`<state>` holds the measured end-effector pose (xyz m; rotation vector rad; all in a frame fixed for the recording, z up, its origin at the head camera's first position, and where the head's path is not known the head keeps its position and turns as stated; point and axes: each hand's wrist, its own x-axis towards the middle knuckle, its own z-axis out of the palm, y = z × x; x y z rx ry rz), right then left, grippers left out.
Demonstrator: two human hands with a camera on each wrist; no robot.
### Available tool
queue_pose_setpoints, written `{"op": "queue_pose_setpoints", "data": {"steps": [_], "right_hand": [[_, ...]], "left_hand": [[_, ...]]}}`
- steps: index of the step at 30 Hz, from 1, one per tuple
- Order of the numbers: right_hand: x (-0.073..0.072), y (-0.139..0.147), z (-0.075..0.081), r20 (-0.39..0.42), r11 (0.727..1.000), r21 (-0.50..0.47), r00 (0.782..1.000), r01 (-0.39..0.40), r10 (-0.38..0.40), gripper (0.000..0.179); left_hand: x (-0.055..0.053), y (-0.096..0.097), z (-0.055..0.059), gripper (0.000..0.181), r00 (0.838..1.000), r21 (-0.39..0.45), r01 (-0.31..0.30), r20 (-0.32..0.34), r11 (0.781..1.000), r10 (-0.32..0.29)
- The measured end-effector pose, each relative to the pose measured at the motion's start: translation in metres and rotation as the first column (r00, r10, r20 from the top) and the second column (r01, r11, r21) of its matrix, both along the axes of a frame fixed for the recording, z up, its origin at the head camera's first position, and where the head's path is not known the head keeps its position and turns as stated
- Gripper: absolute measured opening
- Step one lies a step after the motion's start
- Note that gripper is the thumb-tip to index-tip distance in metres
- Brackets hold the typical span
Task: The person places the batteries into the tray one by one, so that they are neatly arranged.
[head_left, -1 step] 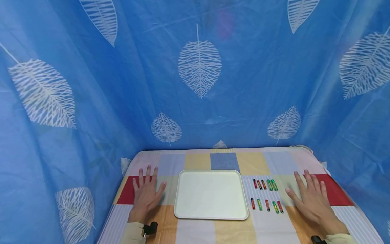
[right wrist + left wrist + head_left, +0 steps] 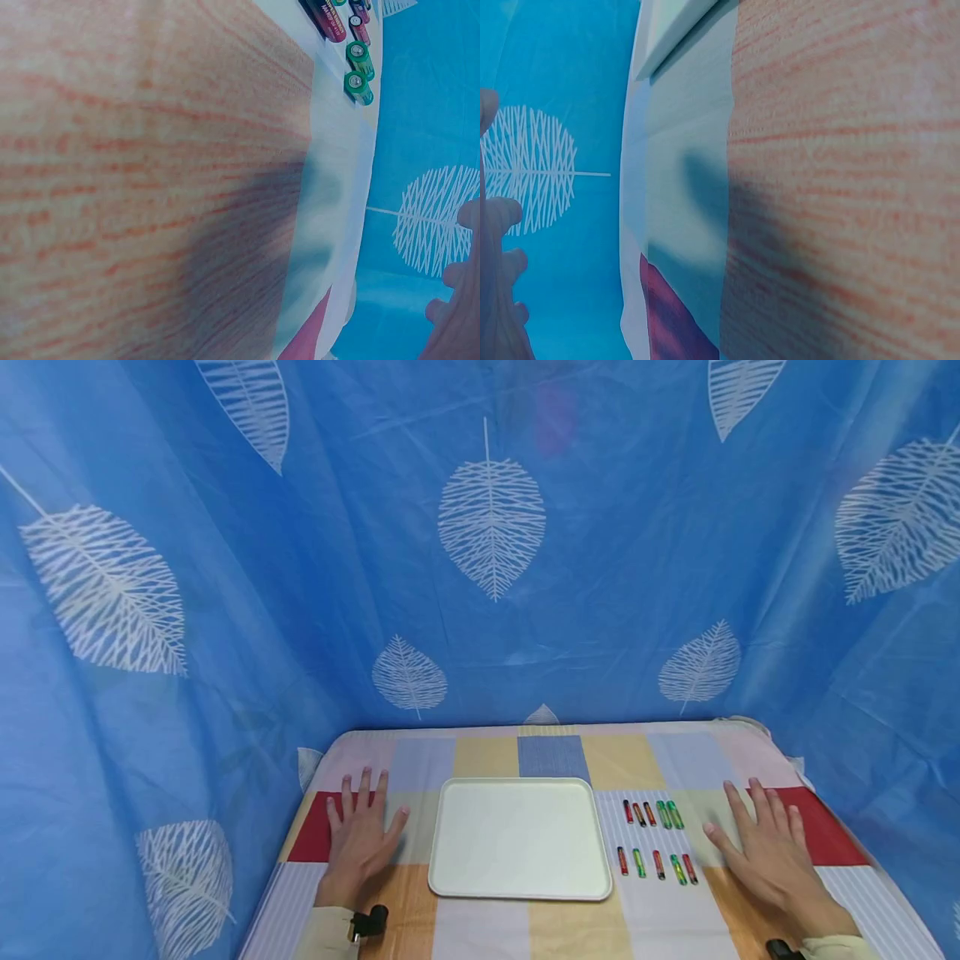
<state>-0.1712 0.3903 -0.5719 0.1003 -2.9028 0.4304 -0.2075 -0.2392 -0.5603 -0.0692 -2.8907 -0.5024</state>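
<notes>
A white rectangular tray [image 2: 521, 839] with a raised rim lies on the patchwork tablecloth. To its right, small batteries lie in two rows, several per row. Some are red and black, like the battery [image 2: 622, 861] at the left of the front row; others are green, like the battery [image 2: 675, 815] at the back. My left hand [image 2: 360, 843] is left of the tray, palm down, fingers spread and holding nothing. Right of the batteries, my right hand [image 2: 768, 852] is spread likewise and holds nothing. Green battery ends [image 2: 358, 87] show in the right wrist view.
The patchwork cloth [image 2: 480, 927] covers the table, with a red patch [image 2: 813, 827] near the right hand. Behind and on both sides hangs a blue curtain [image 2: 600, 568] with white leaf prints. Dark wrist devices [image 2: 369, 921] sit at the cuffs.
</notes>
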Motion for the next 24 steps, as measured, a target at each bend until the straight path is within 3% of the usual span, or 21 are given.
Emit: {"op": "queue_pose_setpoints", "data": {"steps": [6,10,13,16,20,22,24], "right_hand": [[0.001,0.005,-0.004,-0.013,0.999,-0.043,1.0,-0.028,0.028,0.091],[0.003,0.008,0.003,0.01,0.985,-0.158,0.997,-0.073,0.075,0.089],[0.005,0.009,0.015,0.052,0.961,-0.269,0.995,-0.07,0.087,0.088],[0.006,0.009,0.028,0.098,0.942,-0.335,0.993,-0.033,0.069,0.089],[0.007,0.011,0.041,0.064,0.912,-0.407,0.995,-0.049,0.082,0.078],[0.007,0.012,0.045,0.015,0.874,-0.475,0.993,-0.096,0.118,0.071],[0.008,0.012,0.048,-0.027,0.82,-0.553,0.987,-0.149,0.161,0.063]], "left_hand": [[0.003,-0.003,0.0,0.092,1.0,0.009,0.003,-0.001,1.0,-0.003],[0.004,-0.005,0.001,0.093,1.0,0.056,0.022,-0.007,0.998,-0.022],[0.005,-0.006,0.002,0.093,0.998,0.149,0.048,-0.05,0.988,-0.041],[0.006,-0.004,0.003,0.092,0.989,0.288,0.092,-0.14,0.953,-0.053],[0.007,0.003,0.003,0.089,0.961,0.441,0.192,-0.267,0.877,-0.077],[0.007,0.006,0.002,0.086,0.945,0.485,0.241,-0.316,0.84,-0.089],[0.006,0.008,0.0,0.083,0.93,0.515,0.28,-0.355,0.81,-0.096]]}}
